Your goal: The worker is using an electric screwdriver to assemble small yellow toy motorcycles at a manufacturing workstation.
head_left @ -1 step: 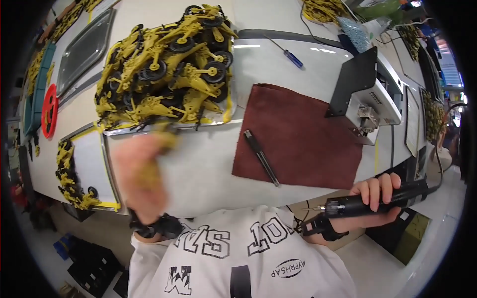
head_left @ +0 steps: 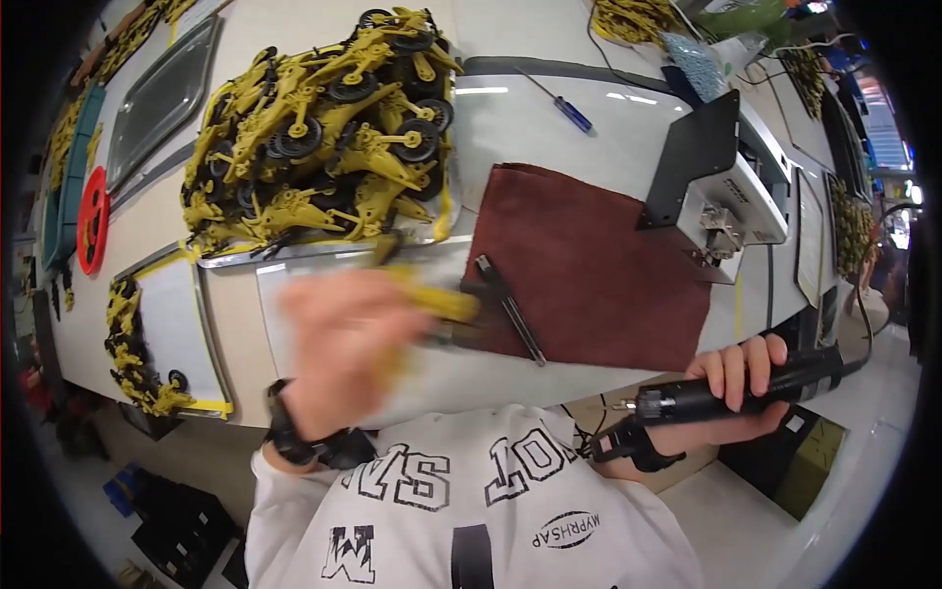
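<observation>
Tabletop (head_left: 510,128) bears maroon cloth (head_left: 599,265); left of it, left hand (head_left: 348,339) grips yellow part (head_left: 442,299), best kept steady; right hand (head_left: 741,383), lower-right, clasps driver (head_left: 675,402).

The pen (head_left: 512,312) lies on the cloth (head_left: 599,265), left of the powered screwdriver (head_left: 669,402).

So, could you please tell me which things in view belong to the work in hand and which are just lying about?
Seemingly in use:
yellow part in left hand
power screwdriver in right hand

Seemingly just lying about:
blue-handled screwdriver
dark pen-like tool
</observation>
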A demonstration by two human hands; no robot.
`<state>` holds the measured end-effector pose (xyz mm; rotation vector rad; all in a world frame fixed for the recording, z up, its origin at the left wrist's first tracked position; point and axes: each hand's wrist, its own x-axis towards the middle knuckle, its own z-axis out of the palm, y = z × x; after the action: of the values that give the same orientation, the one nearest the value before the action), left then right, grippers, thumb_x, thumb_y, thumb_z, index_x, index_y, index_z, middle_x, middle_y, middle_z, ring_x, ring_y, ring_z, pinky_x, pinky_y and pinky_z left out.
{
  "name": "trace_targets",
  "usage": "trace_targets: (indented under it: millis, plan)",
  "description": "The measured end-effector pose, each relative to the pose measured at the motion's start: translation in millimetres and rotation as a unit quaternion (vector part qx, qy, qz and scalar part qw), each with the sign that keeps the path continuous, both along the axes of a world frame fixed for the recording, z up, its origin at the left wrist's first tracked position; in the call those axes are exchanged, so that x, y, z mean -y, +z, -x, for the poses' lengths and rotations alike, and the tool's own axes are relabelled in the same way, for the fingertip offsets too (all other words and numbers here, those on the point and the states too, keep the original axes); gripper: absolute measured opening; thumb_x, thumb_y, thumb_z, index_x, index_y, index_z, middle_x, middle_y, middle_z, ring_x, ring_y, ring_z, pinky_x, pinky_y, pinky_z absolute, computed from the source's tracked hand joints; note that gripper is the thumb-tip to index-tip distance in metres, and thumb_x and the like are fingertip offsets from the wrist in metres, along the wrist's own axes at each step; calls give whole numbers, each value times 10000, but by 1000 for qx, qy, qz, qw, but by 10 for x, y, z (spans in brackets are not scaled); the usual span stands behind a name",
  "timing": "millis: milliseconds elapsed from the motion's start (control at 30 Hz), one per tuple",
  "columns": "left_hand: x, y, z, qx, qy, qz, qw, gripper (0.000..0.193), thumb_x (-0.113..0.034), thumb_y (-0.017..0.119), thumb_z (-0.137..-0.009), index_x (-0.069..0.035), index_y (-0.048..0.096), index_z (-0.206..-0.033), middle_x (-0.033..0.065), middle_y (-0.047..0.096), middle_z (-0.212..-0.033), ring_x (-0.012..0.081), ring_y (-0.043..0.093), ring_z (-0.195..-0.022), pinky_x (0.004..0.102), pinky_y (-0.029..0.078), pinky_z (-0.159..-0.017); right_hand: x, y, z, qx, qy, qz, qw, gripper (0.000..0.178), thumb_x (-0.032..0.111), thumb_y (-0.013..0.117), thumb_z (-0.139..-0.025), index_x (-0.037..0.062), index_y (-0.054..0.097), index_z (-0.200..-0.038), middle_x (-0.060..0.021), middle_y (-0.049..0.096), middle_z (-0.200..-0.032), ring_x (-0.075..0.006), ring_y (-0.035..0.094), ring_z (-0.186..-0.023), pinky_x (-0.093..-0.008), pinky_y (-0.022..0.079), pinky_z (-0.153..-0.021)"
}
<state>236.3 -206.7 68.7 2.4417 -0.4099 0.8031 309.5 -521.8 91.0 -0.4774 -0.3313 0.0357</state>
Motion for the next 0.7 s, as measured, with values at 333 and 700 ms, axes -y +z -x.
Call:
trace_targets:
  millis: [333, 700]
  plan:
    - [639, -773, -491, -154, -200, -9, 968, 309, 25, 596, -643, -117, 586, -918, 101, 531, -1222, 276, 484, -1166, 405, 344, -946, 311, 87, -32, 21, -84, -26, 996, 391, 208, 628, -791, 48, 427, -1085, -10, 466, -782, -124, 455, -598, -275, 351, -588]
    - [630, -717, -533, -223, -239, 30, 945, 521, -66, 638, -623, -106, 538, -1132, 148, 417, -1346, 335, 343, -1286, 507, 259, -1033, 296, -36, -235, 15, -123, 64, 990, 423, 231, 593, -831, 15, 414, -1147, -37, 444, -741, -149, 420, -600, -297, 341, -595]
